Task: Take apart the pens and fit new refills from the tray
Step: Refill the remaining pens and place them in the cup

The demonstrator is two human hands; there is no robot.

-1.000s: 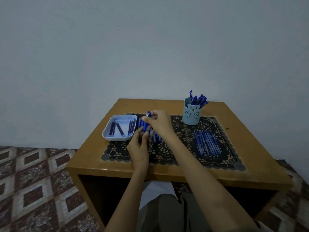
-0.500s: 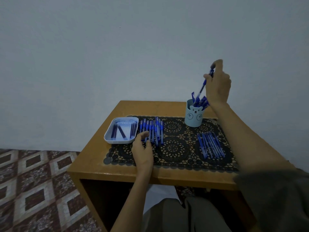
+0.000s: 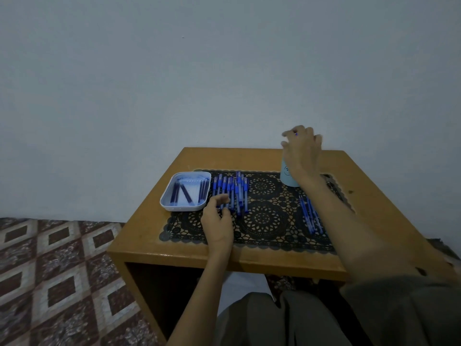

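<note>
Starting at the near edge of the table [image 3: 174, 255], the left hand [image 3: 217, 222] is seen low in the middle of the frame on the lace mat [image 3: 264, 218], just at the near ends of the pile of pens [image 3: 232, 191]. From here the pile could be nudged and scattered if that hand is dragged, since the pens lie loose and crossed over one another, and some could be rolled toward the tray [image 3: 166, 203], where the refills [image 3: 184, 193] are kept, just left of the pile. Farther back at the right, the cup [image 3: 287, 177] could be tipped if it is knocked by the right hand [image 3: 303, 151], which is held directly over its mouth; the row of pens [image 3: 309, 217] in front of it would then be disturbed. The left fingers [image 3: 222, 199] are loosely curled with the thumb apart, and the pile is touched by their tips; nothing is clearly clasped. The right fingers are bent downward and slightly spread, and a small blue tip [image 3: 295, 133] is seen at them, but whether it is pinched cannot be told, as the hand is blurred.
</note>
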